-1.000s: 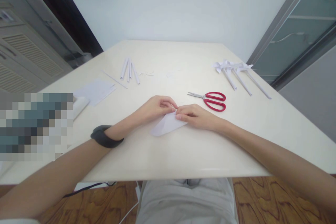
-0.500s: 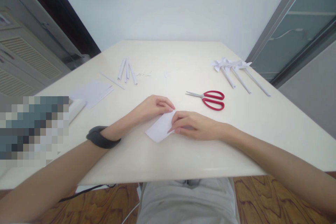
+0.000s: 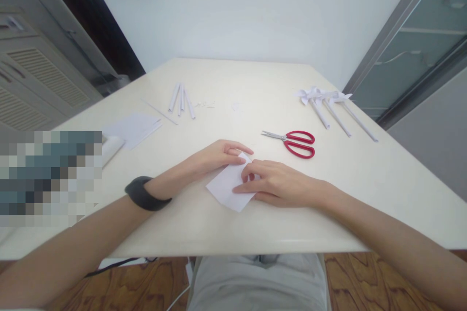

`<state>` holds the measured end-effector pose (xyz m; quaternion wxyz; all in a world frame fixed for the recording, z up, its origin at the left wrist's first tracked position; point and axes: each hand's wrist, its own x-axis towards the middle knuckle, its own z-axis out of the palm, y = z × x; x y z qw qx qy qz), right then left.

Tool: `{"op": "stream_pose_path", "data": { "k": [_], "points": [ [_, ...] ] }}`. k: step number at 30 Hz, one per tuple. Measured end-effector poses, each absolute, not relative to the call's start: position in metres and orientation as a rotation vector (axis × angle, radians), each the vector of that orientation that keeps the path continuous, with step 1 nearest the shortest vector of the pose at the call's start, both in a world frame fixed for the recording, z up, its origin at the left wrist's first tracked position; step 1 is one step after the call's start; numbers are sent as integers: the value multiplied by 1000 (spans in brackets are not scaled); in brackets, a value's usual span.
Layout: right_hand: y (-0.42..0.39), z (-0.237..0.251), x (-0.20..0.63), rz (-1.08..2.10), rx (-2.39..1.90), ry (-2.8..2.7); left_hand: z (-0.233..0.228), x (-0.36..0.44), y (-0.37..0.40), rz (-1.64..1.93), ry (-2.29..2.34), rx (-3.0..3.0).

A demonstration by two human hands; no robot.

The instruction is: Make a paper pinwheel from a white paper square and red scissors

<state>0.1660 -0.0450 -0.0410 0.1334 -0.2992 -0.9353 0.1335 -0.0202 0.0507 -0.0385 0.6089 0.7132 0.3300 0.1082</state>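
Both our hands are down on the table [image 3: 226, 223] right now, meeting over a small folded sheet of white paper [image 3: 228, 185] that lies flat near the front middle. Our left hand [image 3: 215, 154] rests at the paper's far left corner, fingers stretched almost straight, thumb and forefinger tips on the top edge, pressing rather than gripping. Our right hand [image 3: 277, 184] lies across the paper's right side, palm down, fingers curled loosely with the tips pushing on the sheet; nothing is pinched or lifted, the paper just sits pinned under both sets of fingertips. A dark band [image 3: 144, 193] wraps our left wrist.

Just beyond the right hand we see red-handled scissors [image 3: 294, 141] lying flat, blades pointing left, apart from the paper. Farther back on the right sits a cluster of white paper pinwheels [image 3: 328, 102] on rolled sticks, heads together, stems fanning toward the table's right edge. Back left of centre, a few rolled paper sticks [image 3: 181, 98] lie close together, with one thin strip [image 3: 159, 111] beside them and tiny scraps [image 3: 206, 104] just to their right. On the left, a stack of plain white sheets [image 3: 133, 127] lies flat, well apart from our hands.
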Motion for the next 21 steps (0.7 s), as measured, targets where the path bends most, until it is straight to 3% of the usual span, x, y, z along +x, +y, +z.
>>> {"op": "stream_pose_path", "data": {
  "k": [21],
  "points": [
    [-36,-30,179,545,-1067,-2555,-36,-18,44,254,714,1604]
  ]
}}
